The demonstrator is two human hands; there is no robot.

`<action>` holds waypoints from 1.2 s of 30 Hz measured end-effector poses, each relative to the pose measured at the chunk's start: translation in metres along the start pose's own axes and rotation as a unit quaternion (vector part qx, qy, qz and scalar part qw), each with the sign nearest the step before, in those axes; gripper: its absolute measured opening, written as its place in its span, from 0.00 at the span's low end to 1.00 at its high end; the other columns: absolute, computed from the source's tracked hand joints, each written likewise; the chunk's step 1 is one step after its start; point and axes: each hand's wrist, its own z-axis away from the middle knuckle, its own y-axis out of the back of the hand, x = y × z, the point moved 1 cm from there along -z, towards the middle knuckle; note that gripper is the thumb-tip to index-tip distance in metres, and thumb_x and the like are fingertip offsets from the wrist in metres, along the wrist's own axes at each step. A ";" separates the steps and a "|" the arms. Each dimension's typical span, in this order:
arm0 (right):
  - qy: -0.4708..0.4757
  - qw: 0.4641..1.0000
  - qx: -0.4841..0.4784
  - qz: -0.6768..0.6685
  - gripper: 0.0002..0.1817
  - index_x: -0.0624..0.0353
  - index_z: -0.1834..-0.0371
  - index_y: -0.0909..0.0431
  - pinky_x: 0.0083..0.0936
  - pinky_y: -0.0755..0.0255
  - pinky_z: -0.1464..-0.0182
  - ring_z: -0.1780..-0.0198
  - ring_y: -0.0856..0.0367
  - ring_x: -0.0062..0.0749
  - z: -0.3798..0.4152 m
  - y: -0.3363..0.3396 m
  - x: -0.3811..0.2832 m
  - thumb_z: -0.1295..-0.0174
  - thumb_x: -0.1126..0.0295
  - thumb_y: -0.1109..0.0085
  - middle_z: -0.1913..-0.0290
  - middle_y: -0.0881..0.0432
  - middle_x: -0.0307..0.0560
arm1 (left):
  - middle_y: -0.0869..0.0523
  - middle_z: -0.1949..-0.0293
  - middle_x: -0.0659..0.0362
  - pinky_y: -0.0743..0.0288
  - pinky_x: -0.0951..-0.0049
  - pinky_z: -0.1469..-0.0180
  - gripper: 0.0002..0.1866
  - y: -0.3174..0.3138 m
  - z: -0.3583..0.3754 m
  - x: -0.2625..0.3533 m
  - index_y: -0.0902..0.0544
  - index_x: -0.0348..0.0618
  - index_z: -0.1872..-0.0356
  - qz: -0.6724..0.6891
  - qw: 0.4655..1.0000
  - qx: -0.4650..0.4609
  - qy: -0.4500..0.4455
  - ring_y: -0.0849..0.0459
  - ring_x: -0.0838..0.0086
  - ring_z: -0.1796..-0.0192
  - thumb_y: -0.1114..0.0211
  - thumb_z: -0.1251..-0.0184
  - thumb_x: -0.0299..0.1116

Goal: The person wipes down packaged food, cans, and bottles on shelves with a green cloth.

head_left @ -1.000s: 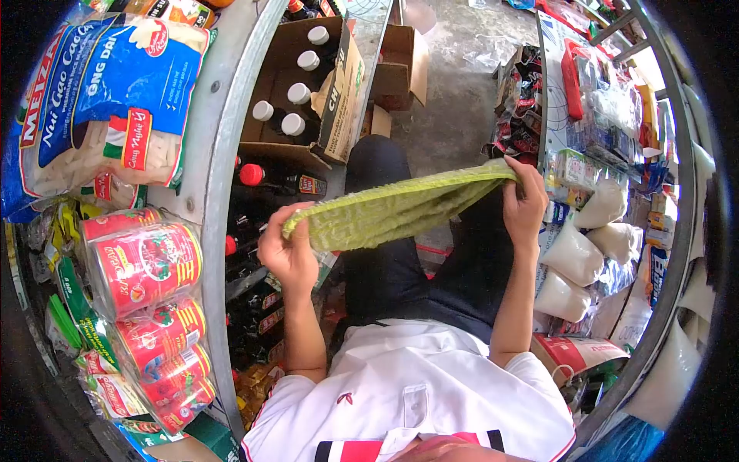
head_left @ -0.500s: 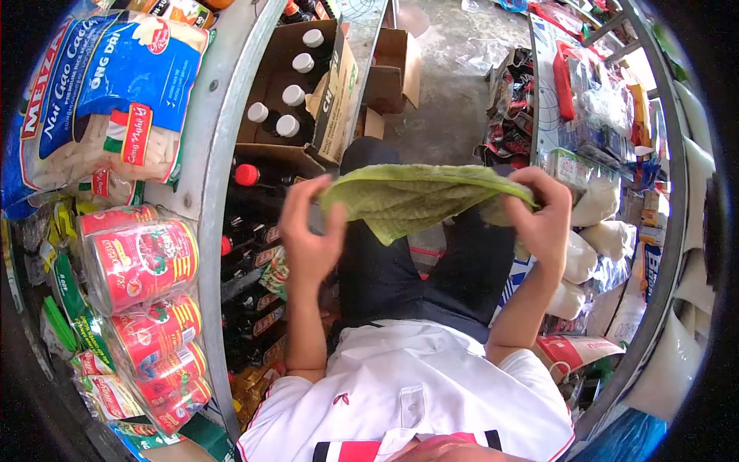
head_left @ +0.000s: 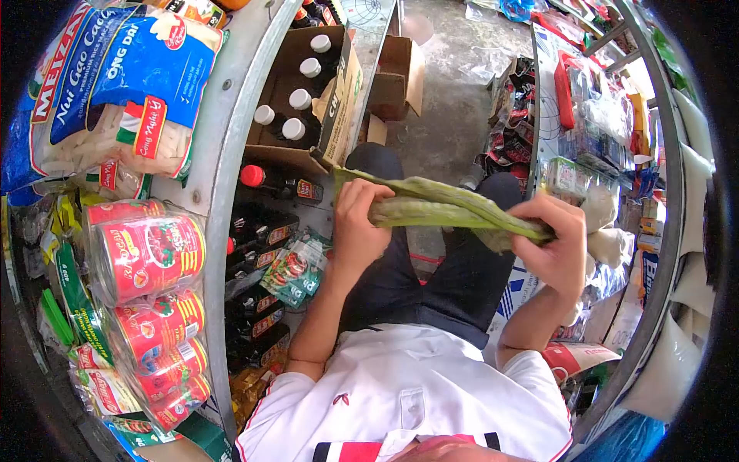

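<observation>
A green cloth (head_left: 435,206) is stretched between my two hands over my lap, folded lengthwise into a narrow, bunched strip. My left hand (head_left: 359,223) is closed round its left part, with a corner of cloth sticking up beyond the fingers. Its right end is pinched between the thumb and fingers of my right hand (head_left: 556,235), which sits slightly lower. Below the cloth are my dark trousers (head_left: 416,285).
On the left shelf are a pasta bag (head_left: 127,92) and shrink-wrapped red cans (head_left: 150,254). A carton (head_left: 339,115) of white-capped bottles stands ahead-left, with dark sauce bottles (head_left: 265,231) below. Packaged goods (head_left: 593,115) fill the right shelf; concrete floor (head_left: 446,92) lies between.
The cloth has gone from a hanging, spread fold to a narrower strip. My left hand has moved right and closed round it; my right hand has shifted slightly right and down.
</observation>
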 end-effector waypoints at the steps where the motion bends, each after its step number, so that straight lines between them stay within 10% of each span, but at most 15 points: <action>1: 0.000 1.000 -0.001 -0.002 0.13 0.63 0.65 0.13 0.26 0.32 0.70 0.74 0.21 0.34 0.005 0.006 0.002 0.57 0.76 0.32 0.74 0.20 0.46 | 0.18 0.59 0.51 0.25 0.58 0.39 0.21 0.001 0.000 0.000 0.18 0.41 0.56 -0.001 1.000 0.000 0.001 0.17 0.54 0.45 0.26 0.54 0.20; 5: 0.048 0.997 -0.044 -0.028 0.15 0.62 0.64 0.11 0.27 0.36 0.73 0.77 0.24 0.33 0.017 0.022 0.004 0.60 0.76 0.31 0.76 0.23 0.44 | 0.20 0.40 0.49 0.28 0.55 0.32 0.19 0.002 0.003 -0.003 0.15 0.39 0.57 0.083 0.996 -0.045 0.007 0.20 0.49 0.35 0.22 0.52 0.25; 8: 0.090 0.992 -0.069 -0.047 0.16 0.61 0.64 0.10 0.28 0.38 0.75 0.78 0.25 0.32 0.020 0.026 0.002 0.61 0.76 0.29 0.77 0.26 0.41 | 0.40 0.17 0.47 0.51 0.45 0.16 0.15 -0.002 -0.005 -0.005 0.07 0.40 0.62 0.031 0.985 -0.141 -0.092 0.47 0.40 0.16 0.20 0.54 0.32; 11: 0.102 0.992 -0.065 -0.040 0.16 0.61 0.64 0.10 0.28 0.38 0.75 0.78 0.26 0.32 0.022 0.029 0.002 0.62 0.76 0.29 0.77 0.26 0.41 | 0.41 0.16 0.47 0.53 0.44 0.15 0.16 -0.011 -0.014 -0.013 0.06 0.40 0.62 -0.046 0.964 -0.232 -0.117 0.48 0.41 0.15 0.20 0.53 0.35; 16: 0.048 0.998 -0.048 -0.016 0.16 0.62 0.63 0.10 0.27 0.37 0.73 0.76 0.25 0.31 0.030 0.039 0.004 0.60 0.77 0.30 0.76 0.25 0.42 | 0.14 0.50 0.54 0.47 0.41 0.16 0.19 -0.016 -0.029 -0.026 0.11 0.37 0.59 -0.063 0.969 -0.174 -0.161 0.22 0.53 0.30 0.19 0.54 0.34; 25: -0.135 0.982 0.045 0.122 0.15 0.69 0.61 0.17 0.24 0.27 0.55 0.62 0.20 0.32 0.049 0.061 0.044 0.54 0.85 0.44 0.65 0.20 0.48 | 0.11 0.60 0.56 0.25 0.52 0.27 0.13 0.055 -0.025 -0.040 0.12 0.36 0.63 0.017 0.990 -0.095 -0.105 0.11 0.62 0.45 0.24 0.52 0.16; 31: -0.124 0.984 0.125 -0.004 0.16 0.69 0.58 0.19 0.23 0.26 0.50 0.58 0.21 0.25 0.059 0.052 0.100 0.52 0.83 0.46 0.64 0.20 0.43 | 0.13 0.58 0.63 0.20 0.71 0.43 0.15 0.073 -0.004 -0.039 0.16 0.38 0.53 0.405 0.907 0.038 0.105 0.14 0.78 0.52 0.24 0.39 0.17; 36: -0.141 0.962 0.189 -0.137 0.10 0.67 0.58 0.19 0.21 0.27 0.51 0.57 0.22 0.22 0.056 0.034 0.138 0.43 0.78 0.42 0.61 0.19 0.39 | 0.13 0.57 0.63 0.23 0.78 0.47 0.15 0.072 0.005 -0.046 0.17 0.37 0.47 0.369 0.921 0.095 0.076 0.16 0.82 0.54 0.25 0.32 0.24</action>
